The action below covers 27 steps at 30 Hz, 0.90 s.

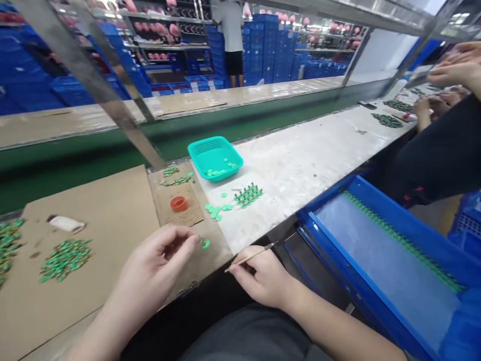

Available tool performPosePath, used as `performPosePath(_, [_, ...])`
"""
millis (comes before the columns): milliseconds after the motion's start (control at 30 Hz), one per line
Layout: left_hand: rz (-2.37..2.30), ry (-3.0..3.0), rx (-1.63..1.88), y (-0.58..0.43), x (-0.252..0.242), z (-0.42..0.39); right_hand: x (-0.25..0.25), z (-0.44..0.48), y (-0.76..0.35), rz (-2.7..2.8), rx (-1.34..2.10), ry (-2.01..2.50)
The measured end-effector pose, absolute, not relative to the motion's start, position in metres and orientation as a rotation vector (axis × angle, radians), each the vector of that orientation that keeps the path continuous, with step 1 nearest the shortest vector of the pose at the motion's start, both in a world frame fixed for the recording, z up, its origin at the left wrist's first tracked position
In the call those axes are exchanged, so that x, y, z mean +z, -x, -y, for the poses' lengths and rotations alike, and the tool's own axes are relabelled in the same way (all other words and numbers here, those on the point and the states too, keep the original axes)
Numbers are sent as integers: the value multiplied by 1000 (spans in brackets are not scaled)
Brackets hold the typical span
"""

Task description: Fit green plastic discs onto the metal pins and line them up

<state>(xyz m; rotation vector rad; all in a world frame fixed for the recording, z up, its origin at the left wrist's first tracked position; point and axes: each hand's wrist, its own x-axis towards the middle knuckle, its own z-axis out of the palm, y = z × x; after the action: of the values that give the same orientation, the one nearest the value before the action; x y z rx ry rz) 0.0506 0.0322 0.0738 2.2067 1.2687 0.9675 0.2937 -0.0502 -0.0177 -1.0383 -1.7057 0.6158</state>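
Observation:
My left hand [160, 260] is closed in a pinch, thumb against forefinger, on a small green disc piece [205, 244] held over the cardboard near the table edge. In my right hand [263, 276] is a thin wooden stick with a dark tip [248, 258], like a small brush, pointing away to the right. Ahead of the hands sits an orange-red round cap [178, 203] on a cardboard scrap. Loose green discs [215, 211] lie beside rows of green pieces with dark upright stems [248, 195]. A turquoise tray [216, 158] behind them holds several discs.
Piles of green pieces [65, 259] and a white tube-like item [66, 224] lie on the left cardboard [112, 200]. At right, a blue bin [376, 260] holds a long row of green pieces. Co-workers' hands [456, 65] are far right; a metal post [112, 100] slants at left.

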Motion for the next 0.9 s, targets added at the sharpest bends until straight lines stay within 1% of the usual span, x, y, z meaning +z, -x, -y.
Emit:
performPosePath(133, [-1051,-2419,909,-103,64,-70,-21,71,-315,1640,623,1116])
performPosePath(333, [-958,-2599,868,-156,40,-112,-21,85,-340,1559,605,1162])
performPosePath(533, [-967,-2695,890,-154,26,-117,-27,94,-356,1511,606,1184])
performPosePath(800, [-1045,-2710,850,-154,24,-117,-30,92,-361,1511,648,1167])
performPosePath(900, [-1125,-2666,860,-147,32,-110,-27,93,-361,1497,674,1176])
